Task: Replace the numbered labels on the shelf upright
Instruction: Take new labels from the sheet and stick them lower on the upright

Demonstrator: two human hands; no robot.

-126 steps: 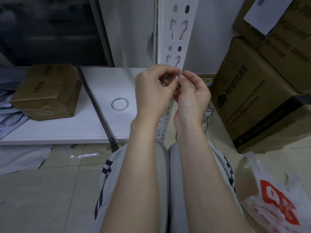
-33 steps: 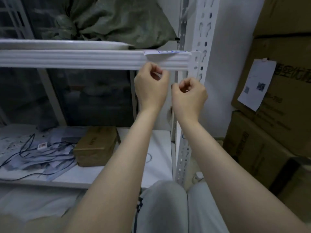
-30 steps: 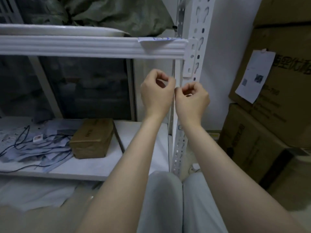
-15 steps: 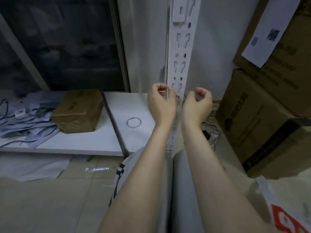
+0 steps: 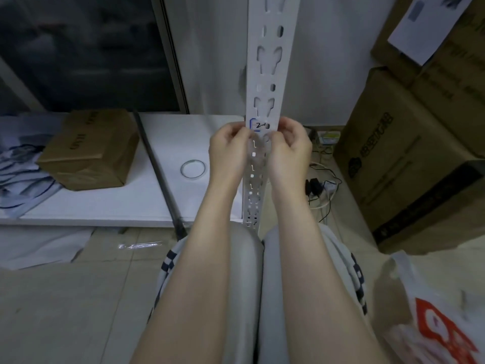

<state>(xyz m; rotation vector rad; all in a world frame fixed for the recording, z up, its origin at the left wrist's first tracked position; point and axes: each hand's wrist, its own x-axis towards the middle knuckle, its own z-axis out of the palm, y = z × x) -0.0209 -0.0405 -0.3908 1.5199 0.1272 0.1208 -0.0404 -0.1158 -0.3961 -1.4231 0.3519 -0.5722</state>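
A white perforated shelf upright (image 5: 270, 61) runs down the middle of the view. On it sits a small white label (image 5: 259, 125) with a blue border and the handwritten figure "2-". My left hand (image 5: 231, 151) and my right hand (image 5: 290, 148) are raised on either side of the upright, just below the label. Both have curled fingers, and their fingertips pinch a clear strip of tape (image 5: 258, 143) stretched across the upright's front. The label's right end is hidden behind my right fingers.
A roll of clear tape (image 5: 193, 168) lies on the low white shelf board (image 5: 126, 206), with a brown box (image 5: 91, 151) further left. Stacked cardboard cartons (image 5: 409, 153) stand at the right. Cables (image 5: 321, 185) and a white plastic bag (image 5: 433, 319) lie on the floor.
My view dropped from the upper shelf beam to the lower upright. Both hands came down with it and closed in on the upright, where the "2-" label now shows between them.
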